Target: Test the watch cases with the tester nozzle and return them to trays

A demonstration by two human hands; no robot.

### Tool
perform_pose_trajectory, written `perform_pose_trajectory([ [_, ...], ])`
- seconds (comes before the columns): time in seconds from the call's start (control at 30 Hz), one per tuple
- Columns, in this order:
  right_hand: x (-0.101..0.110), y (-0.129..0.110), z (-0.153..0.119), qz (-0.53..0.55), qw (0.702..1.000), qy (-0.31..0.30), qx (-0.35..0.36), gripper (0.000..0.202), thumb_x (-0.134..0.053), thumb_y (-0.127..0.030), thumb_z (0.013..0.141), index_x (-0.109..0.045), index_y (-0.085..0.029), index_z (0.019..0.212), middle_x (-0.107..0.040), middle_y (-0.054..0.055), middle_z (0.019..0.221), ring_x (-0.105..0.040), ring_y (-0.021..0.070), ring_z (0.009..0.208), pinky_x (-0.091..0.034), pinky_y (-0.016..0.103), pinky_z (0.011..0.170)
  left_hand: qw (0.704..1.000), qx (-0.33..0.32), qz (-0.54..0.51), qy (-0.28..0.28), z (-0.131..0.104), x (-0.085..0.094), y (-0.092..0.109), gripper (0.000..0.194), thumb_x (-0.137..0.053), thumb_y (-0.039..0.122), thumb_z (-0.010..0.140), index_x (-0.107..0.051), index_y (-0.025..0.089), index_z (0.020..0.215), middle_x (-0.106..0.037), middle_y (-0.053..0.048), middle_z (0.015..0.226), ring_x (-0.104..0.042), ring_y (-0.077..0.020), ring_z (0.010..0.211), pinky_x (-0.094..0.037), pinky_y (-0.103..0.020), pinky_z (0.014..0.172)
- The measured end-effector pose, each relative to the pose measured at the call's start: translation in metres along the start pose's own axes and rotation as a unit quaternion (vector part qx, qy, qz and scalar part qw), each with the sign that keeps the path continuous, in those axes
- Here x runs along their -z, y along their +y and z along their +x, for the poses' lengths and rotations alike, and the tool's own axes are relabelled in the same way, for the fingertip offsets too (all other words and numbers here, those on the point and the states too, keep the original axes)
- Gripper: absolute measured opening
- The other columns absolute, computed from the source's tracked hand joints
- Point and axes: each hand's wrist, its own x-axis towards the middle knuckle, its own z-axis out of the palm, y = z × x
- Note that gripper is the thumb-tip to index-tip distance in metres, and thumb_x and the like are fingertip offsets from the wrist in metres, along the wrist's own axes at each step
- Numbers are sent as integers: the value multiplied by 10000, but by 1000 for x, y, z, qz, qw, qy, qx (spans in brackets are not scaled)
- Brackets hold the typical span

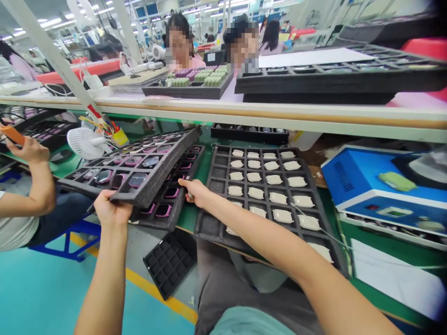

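My left hand [113, 209] is closed on the near edge of a black foam tray [153, 179], which is raised and tilted. Its compartments hold watch-like pieces with pink rims and dark or clear faces. Under it lies a second black foam tray [177, 211], with similar pink-rimmed watch-like pieces [163, 210]. My right hand [196, 191] is at this lower tray's right edge, fingers curled and the index finger reaching over the edge. A small greyish thing shows among its fingers, too little visible to name. Right of it is a foam tray [217, 209] of cream-coloured wrapped pieces [278, 198].
A blue machine [380, 186] with a green piece on top stands at right. At left are a white fan [85, 142] and a yellow pen cup [120, 137]. A shelf [223, 114] crosses above. Another dark tray [170, 265] is low down. A co-worker's hand [31, 151] holds an orange tool.
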Motion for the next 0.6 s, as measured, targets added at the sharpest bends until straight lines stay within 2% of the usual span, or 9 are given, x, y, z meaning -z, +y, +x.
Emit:
perform_pose_trajectory([
  [0.07, -4, -1, 3, -5, 1000, 12, 2, 253, -684, -352, 1020, -666, -146, 1167, -699, 38, 1042, -684, 134, 805, -611, 275, 679, 999, 10, 36, 8, -2, 9, -8, 490, -500, 118, 516, -671, 170, 972, -785, -20, 854, -784, -220, 798, -644, -389, 939],
  [0.13, -1, -1, 0, -3, 1000, 27, 13, 232, -683, -343, 1021, -665, -144, 1139, -692, 23, 993, -662, 114, 746, -588, 243, 626, 997, 25, 78, 16, -5, 19, -15, 471, -510, 92, 526, -672, 173, 960, -782, -13, 824, -776, -201, 748, -652, -361, 906],
  [0.3, 35, -14, -36, 3, 995, 61, 76, 97, -707, -232, 982, -651, -160, 948, -586, -43, 719, -471, 49, 503, -357, 130, 380, 978, 73, 196, 19, -23, 45, -22, 322, -563, 59, 660, -676, 151, 948, -773, -25, 762, -750, -168, 680, -654, -283, 754],
  [0.4, 66, -24, -70, -2, 993, 42, 108, 131, -682, -292, 980, -674, -179, 914, -640, -14, 766, -421, 40, 474, -326, 126, 346, 955, 101, 278, 4, -37, 56, -17, 169, -640, 135, 785, -701, 117, 942, -782, -80, 777, -747, -186, 663, -641, -291, 683],
  [0.47, 94, -23, -94, -6, 992, 36, 119, 169, -732, -344, 918, -700, -180, 893, -621, -15, 757, -362, 32, 459, -264, 123, 320, 932, 113, 344, -1, -45, 64, -13, 147, -716, 235, 829, -717, 99, 887, -774, -119, 749, -745, -211, 640, -625, -307, 646],
  [0.53, 130, -14, -111, 24, 989, 39, 143, 255, -840, -391, 774, -756, -193, 912, -606, -11, 767, -423, 51, 499, -331, 139, 332, 901, 118, 418, 11, -52, 72, -9, 295, -791, 376, 830, -709, 102, 760, -738, -132, 652, -726, -240, 576, -596, -328, 595],
  [0.6, 173, 1, -119, 39, 989, 62, 129, 348, -853, -453, 691, -795, -212, 935, -639, 30, 805, -565, 122, 597, -491, 208, 389, 863, 110, 491, 37, -59, 80, -6, 436, -833, 494, 806, -669, 126, 639, -671, -98, 535, -685, -244, 507, -563, -340, 567],
])
